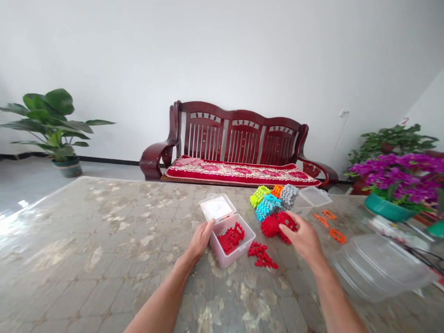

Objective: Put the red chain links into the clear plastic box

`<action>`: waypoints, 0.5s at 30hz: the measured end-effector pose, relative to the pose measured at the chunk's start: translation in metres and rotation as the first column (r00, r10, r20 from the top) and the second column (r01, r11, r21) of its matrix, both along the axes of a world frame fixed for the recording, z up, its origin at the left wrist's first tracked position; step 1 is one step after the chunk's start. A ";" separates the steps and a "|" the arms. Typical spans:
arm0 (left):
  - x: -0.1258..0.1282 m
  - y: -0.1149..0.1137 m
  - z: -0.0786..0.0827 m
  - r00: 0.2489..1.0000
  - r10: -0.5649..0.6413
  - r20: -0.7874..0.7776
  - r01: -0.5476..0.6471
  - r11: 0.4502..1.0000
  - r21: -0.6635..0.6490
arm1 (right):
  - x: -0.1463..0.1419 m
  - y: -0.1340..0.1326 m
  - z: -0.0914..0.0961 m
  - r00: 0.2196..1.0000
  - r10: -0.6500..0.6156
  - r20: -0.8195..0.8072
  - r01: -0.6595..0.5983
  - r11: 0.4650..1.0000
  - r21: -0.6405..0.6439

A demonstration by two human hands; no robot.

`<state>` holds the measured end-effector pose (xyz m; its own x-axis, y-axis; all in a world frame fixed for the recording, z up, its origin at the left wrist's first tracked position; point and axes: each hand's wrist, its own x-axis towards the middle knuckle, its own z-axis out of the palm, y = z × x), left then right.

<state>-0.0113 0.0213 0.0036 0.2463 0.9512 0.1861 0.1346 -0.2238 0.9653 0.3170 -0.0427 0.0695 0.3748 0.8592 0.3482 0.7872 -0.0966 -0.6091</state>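
My left hand grips the left side of a clear plastic box, its thumb at the rim near the hinge. The box's lid is flipped back, and flat red interlocking pieces lie inside. My right hand closes its thumb and fingers around the right end of a bundle of red pieces on the table. Loose red pieces lie between the box and my right hand. Behind the red bundle stand bundles in blue, lime green, orange and grey.
Another clear box stands behind the right hand. Loose orange pieces lie right of it. A large clear container and a teal pot of purple flowers occupy the table's right side. A wooden bench stands beyond the table.
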 end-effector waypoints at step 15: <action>0.001 0.000 0.004 1.000 -0.014 -0.010 0.014 0.999 0.038 | -0.144 0.040 0.033 0.541 0.835 0.102 -0.759 0.537 -0.369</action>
<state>-0.0100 0.0214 0.0075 0.2617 0.9399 0.2193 0.1407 -0.2619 0.9548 0.1726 -0.0026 0.1027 -0.5754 0.8167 0.0428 0.7203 0.5309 -0.4464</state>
